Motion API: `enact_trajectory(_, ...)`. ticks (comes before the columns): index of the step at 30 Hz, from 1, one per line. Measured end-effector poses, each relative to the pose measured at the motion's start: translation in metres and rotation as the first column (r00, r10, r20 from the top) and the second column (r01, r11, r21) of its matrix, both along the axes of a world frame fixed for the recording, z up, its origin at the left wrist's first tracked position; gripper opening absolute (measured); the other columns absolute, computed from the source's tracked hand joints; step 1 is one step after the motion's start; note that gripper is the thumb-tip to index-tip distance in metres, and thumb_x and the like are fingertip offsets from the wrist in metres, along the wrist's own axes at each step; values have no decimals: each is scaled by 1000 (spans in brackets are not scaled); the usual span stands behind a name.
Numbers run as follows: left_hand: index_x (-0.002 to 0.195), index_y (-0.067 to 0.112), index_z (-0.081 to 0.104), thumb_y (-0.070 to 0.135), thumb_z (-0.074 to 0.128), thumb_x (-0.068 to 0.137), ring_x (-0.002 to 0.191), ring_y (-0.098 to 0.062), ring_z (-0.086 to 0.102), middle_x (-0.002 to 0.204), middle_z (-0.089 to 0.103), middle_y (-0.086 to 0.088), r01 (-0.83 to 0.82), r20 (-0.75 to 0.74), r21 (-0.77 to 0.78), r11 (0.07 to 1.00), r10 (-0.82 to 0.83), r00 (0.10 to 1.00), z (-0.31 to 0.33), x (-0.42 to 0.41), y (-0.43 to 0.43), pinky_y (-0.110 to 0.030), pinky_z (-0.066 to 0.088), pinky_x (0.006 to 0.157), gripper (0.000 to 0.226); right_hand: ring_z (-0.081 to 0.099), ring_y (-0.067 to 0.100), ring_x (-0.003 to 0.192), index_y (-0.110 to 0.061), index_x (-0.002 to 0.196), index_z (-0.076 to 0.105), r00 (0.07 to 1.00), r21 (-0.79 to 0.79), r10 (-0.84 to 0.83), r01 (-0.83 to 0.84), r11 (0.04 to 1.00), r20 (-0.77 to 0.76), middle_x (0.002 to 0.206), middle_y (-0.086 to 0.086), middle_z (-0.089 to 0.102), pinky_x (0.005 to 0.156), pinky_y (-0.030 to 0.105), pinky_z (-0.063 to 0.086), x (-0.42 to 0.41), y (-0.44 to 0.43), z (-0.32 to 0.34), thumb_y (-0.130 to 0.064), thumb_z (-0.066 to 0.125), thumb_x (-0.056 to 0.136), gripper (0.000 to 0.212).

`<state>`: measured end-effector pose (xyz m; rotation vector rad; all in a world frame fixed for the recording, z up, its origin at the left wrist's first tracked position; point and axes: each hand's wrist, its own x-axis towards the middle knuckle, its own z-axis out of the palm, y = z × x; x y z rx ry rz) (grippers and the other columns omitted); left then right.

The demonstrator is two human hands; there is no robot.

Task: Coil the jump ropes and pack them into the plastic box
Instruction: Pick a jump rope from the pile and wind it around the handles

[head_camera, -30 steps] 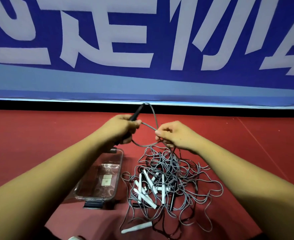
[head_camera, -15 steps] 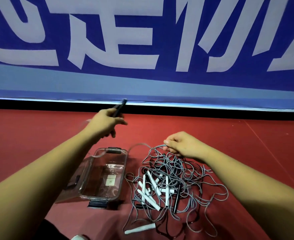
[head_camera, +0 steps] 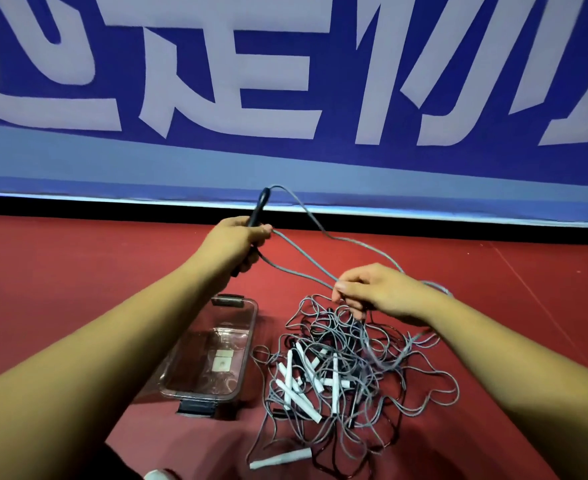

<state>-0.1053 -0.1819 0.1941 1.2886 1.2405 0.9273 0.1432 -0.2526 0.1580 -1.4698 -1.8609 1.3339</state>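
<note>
My left hand [head_camera: 238, 242] grips a black jump-rope handle [head_camera: 258, 207] raised above the floor, its grey cord [head_camera: 323, 233] looping out of the top and down to the right. My right hand [head_camera: 372, 292] pinches that grey cord just above a tangled pile of grey ropes [head_camera: 351, 372] with several white handles [head_camera: 294, 386] and some black ones. Two strands stretch between my hands. A clear plastic box [head_camera: 247, 327] with dark latches sits open on the floor left of the pile, under my left forearm, with no rope inside.
The red floor [head_camera: 78, 271] runs to a blue banner with white lettering [head_camera: 285, 98] standing along the far edge. One loose white handle [head_camera: 282, 458] lies near me in front of the pile.
My left hand swung out to the left with the black handle and has come back toward centre. My right hand dropped to the pile and now holds cord stretched taut toward the left hand.
</note>
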Motion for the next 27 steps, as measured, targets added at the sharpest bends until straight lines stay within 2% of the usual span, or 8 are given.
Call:
enact_trajectory(2,78,14,54,14,61,94,39,-13,34,64,44,-5,-101,23,-16,995,101,995,-2,-8,8,-19,19,44,18,63,20,71,-6,93,65,999,-28,-10,11,1000,41,62,0,53,68,29,48,10,-1,-5,-18,49,101,21)
enact_trajectory(4,79,15,53,15,60,94,37,-13,36,65,46,-5,-164,18,-25,986,165,986,-2,-14,11,-17,18,42,16,63,22,68,-6,91,62,997,-78,-60,63,995,43,64,4,51,60,22,47,14,-3,-10,-15,48,101,20)
enact_trajectory(9,92,13,62,5,56,91,41,-17,62,80,64,-8,-145,-329,191,971,203,922,-7,-18,8,-17,28,32,10,40,12,45,-11,86,67,987,28,-135,134,991,82,55,-3,43,48,25,37,3,-3,-5,-18,49,101,25)
enact_trajectory(12,103,7,65,6,60,94,41,-14,60,83,68,-6,109,-274,167,980,-61,960,-3,1,-10,-15,28,34,11,34,9,42,-12,83,67,981,102,-194,192,976,6,47,-9,39,47,23,30,-14,-1,7,-16,49,100,25)
enact_trajectory(15,106,9,66,14,64,94,44,-14,58,75,65,-2,328,-208,106,939,-302,930,0,25,-33,-16,27,35,13,30,8,38,-5,86,63,977,73,-180,189,979,-112,44,-11,36,44,22,26,-31,-3,18,-13,47,101,24)
enact_trajectory(19,95,6,63,21,62,96,36,-9,40,62,60,5,446,-148,-13,895,-443,884,1,35,-44,-15,23,34,15,27,9,38,5,89,62,960,26,-210,218,976,-185,44,-10,35,45,23,22,-36,-3,27,-12,46,101,27)
enact_trajectory(22,83,12,55,18,61,96,35,-7,30,55,47,4,346,-61,-17,938,-346,936,1,33,-35,-14,19,35,15,27,9,40,-4,88,65,966,28,-183,191,981,-184,48,-6,34,43,21,26,-30,-5,27,-18,50,101,24)
enact_trajectory(27,72,18,46,11,58,96,36,-7,26,54,37,2,-87,157,30,996,82,984,7,5,3,-15,16,39,28,40,12,43,-8,83,67,991,39,-135,134,990,27,50,-1,42,46,22,35,6,-6,20,-27,56,98,27)
